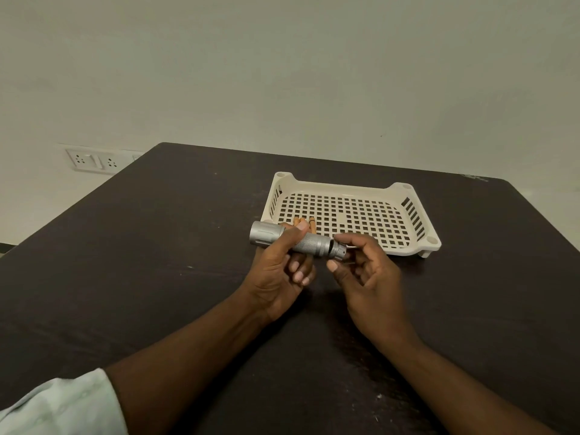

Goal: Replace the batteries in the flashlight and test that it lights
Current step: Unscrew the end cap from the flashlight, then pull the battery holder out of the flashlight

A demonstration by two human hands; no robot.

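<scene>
Holding the flashlight (290, 239) above the table (157, 246), the left hand (282, 274) wraps its knurled barrel, thumb on top and fingers curled beneath. Its long axis runs roughly from 9 to 3 o'clock, dipping a little toward 4: the wide head points to 9, the tail cap (339, 248) to 3. The right hand (367, 271) meets that tail end, thumb and forefinger pinching the cap, the other fingers loosely curled. A dark gap shows between cap and barrel, so the cap looks partly unscrewed or partly seated; which of the two cannot be told.

The coming move likely turns on this line-up: the cap must travel along the barrel's axis, toward or away from 3 o'clock, while the left hand keeps the body from turning. The right hand is the nearer one to the cap.

Just beyond the flashlight, at 12 o'clock from the left thumb, orange batteries (303, 223) lie at the near-left corner of a cream tray (405, 189).

No brand, label or writing can be read on any of these.
</scene>
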